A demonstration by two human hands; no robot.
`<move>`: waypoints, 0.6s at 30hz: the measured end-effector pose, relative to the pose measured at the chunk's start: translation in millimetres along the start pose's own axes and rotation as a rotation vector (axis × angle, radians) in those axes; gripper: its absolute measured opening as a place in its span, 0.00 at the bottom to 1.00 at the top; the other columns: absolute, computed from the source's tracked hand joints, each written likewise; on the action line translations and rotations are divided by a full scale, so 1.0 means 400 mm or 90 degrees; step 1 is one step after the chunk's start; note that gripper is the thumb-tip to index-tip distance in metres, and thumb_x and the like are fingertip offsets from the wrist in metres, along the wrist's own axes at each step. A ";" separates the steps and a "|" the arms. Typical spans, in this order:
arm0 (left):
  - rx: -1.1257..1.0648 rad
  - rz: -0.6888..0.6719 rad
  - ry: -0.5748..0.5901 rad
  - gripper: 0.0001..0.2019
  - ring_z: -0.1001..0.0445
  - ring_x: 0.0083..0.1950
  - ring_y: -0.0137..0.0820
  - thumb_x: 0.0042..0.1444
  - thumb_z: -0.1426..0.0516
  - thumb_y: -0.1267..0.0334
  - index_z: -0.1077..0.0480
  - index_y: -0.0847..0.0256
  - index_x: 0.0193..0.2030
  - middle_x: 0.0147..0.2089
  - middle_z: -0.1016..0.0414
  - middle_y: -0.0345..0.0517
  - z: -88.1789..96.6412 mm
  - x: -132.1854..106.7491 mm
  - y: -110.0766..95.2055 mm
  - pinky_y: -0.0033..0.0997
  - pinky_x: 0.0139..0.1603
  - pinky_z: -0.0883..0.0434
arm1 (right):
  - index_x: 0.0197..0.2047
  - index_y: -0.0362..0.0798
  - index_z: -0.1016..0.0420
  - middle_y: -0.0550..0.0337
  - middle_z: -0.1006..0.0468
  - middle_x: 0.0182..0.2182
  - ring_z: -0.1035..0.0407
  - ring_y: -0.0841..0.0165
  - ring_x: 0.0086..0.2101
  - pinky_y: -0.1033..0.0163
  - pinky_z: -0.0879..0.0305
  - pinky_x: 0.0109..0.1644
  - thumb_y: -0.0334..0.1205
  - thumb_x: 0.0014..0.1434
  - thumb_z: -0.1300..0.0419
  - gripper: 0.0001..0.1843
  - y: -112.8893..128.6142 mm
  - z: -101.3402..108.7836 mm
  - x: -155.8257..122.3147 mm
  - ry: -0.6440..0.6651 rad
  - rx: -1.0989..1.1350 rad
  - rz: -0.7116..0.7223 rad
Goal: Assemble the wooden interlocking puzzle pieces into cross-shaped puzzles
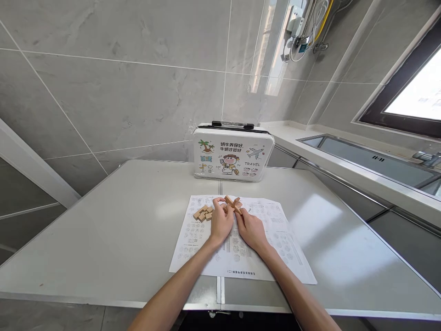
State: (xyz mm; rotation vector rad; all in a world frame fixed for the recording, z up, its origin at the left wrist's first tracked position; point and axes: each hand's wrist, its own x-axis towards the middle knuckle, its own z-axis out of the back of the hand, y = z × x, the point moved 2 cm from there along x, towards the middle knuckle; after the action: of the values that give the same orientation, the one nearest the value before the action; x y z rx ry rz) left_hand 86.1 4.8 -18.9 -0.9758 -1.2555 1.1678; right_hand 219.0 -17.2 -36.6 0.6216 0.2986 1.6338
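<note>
"So, where's the wooden cluster (236, 202)?"
"Near the paper sheet's (241, 263) far edge, between both hands: left hand (222, 219) curled, gripping one side, right hand (251, 227) pinching the other."
"And around it?"
"Loose blocks (203, 214) just beside the left hand, towards the far-left corner; tabletop (103, 230) stretches beyond both side edges."

Light-brown wooden pieces (236, 202) crossed at angles, partly hidden, near clustered wooden blocks (202, 216).
</note>
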 end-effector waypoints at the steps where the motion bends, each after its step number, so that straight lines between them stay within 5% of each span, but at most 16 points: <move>1: 0.003 -0.005 -0.010 0.10 0.22 0.33 0.34 0.67 0.44 0.61 0.42 0.54 0.49 0.31 0.23 0.37 0.001 0.000 -0.001 0.31 0.38 0.33 | 0.41 0.51 0.33 0.57 0.19 0.30 0.27 0.62 0.27 0.63 0.51 0.30 0.44 0.75 0.55 0.14 0.001 0.001 0.000 -0.002 0.010 0.004; 12: 0.070 -0.082 -0.048 0.09 0.24 0.31 0.33 0.69 0.45 0.58 0.41 0.53 0.51 0.33 0.22 0.38 0.008 0.003 -0.015 0.30 0.37 0.34 | 0.39 0.51 0.32 0.58 0.22 0.28 0.29 0.61 0.26 0.62 0.47 0.32 0.48 0.73 0.55 0.16 0.015 0.016 -0.003 -0.028 0.126 0.010; 18: 0.034 -0.066 -0.026 0.14 0.24 0.29 0.31 0.69 0.45 0.51 0.43 0.54 0.52 0.36 0.23 0.38 0.008 0.010 -0.017 0.29 0.35 0.33 | 0.34 0.53 0.34 0.62 0.26 0.23 0.33 0.63 0.24 0.61 0.43 0.33 0.59 0.71 0.52 0.21 0.019 0.021 -0.003 -0.025 0.303 -0.038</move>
State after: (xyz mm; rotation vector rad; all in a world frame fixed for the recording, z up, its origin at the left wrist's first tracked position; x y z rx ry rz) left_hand 83.3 7.2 -11.1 -0.8415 -1.2858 1.1397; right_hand 217.4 -21.1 -25.8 0.9912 0.6821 1.4964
